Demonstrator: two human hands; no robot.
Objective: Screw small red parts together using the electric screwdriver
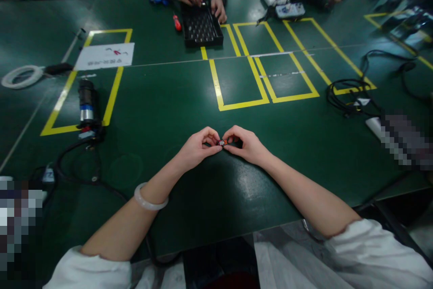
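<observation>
Between the fingertips of both hands is a tiny part [222, 143], silvery with orange-red and dark areas; its exact kind is too small to make out. My left hand [200, 148] pinches its left side, thumb and fingers curled round. From the other side, my right hand [246, 144] grips it the same way, near the orange-red end. Both hands are just above or resting on the green table [169, 99]; I cannot tell which. A pale bangle [150, 198] circles my left wrist.
Across the table a person handles a black tray [203, 27] of small parts, beside a red-handled tool [177, 23]. A cylindrical black-and-silver device [87, 104] with a cable lies left. Coiled black cable [348, 95] sits right. Yellow tape [243, 105] marks rectangles; a paper sheet [104, 56] lies far left.
</observation>
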